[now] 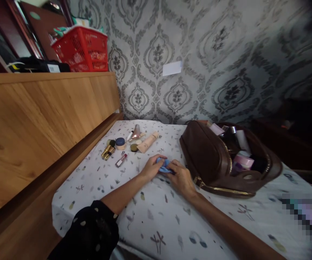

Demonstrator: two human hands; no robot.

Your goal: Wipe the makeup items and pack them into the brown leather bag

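Between the two hands, mid-view from the head camera, a blue cloth (164,166) is bunched; the left hand (152,168) and right hand (182,177) both pinch it, neither nearer. Rightward, the brown bag (203,151) sits just beside the right hand. Fingers hide much of the cloth; its long axis and a dark bit (173,173) beside it stay unclear.

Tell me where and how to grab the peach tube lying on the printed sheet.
Pinch the peach tube across its middle, probably best from above and its right. It lies flat and slants away to the right, so its two long edges suit a grip across the width; an olive round container sits close on its left, while the printed sheet borders its right.
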